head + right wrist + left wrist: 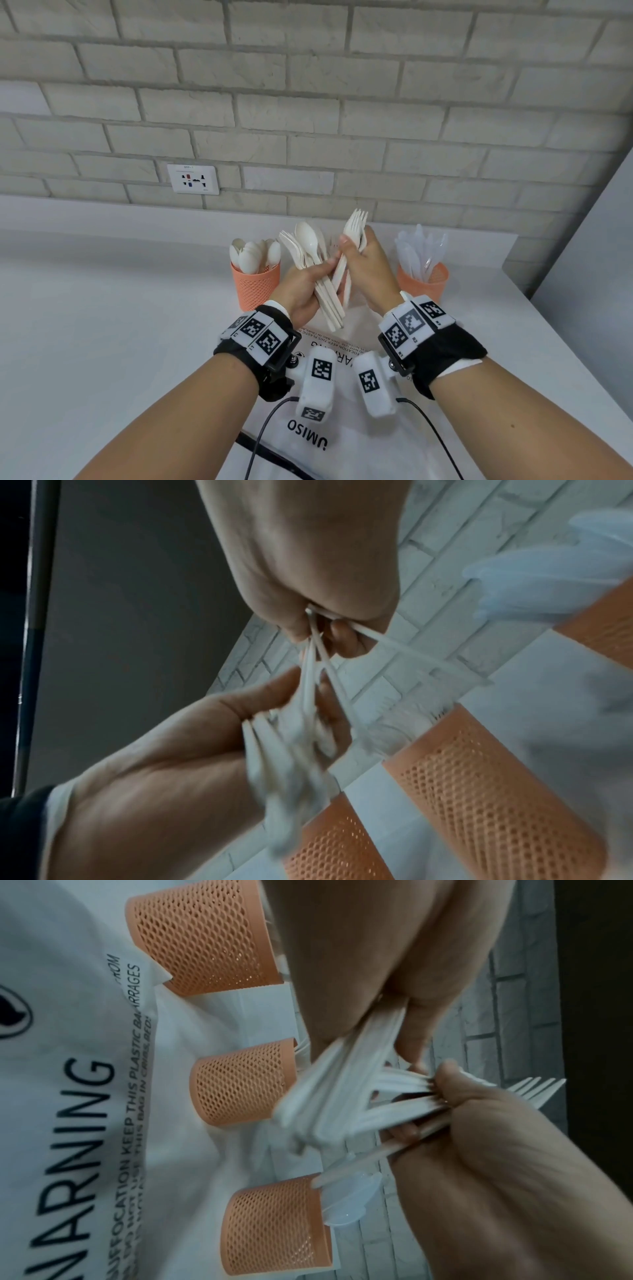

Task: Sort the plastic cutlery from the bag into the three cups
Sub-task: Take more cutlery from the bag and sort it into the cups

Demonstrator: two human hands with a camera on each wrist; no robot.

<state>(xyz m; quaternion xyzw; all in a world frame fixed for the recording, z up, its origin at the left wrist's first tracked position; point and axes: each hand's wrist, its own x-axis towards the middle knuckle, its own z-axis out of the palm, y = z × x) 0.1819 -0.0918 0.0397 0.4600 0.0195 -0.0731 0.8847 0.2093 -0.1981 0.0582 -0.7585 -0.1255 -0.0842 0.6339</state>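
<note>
Both hands are raised over the table in front of the cups. My left hand (308,281) grips a fanned bundle of white spoons and forks (306,245) by the handles. My right hand (361,255) holds a few white forks (356,222), tines up, right beside that bundle. The left orange mesh cup (255,287) holds white spoons, and the right cup (424,286) holds clear knives. The hands hide the middle cup (243,1083) in the head view. In the left wrist view the fork tines (537,1091) stick out past my right hand. The white bag (342,442) lies flat below my wrists.
A grey brick wall with a socket plate (193,179) runs behind the cups. The white table (102,325) stretches to the left. At the right, the table edge (565,349) meets a grey panel. Cables from the wrist cameras trail over the bag.
</note>
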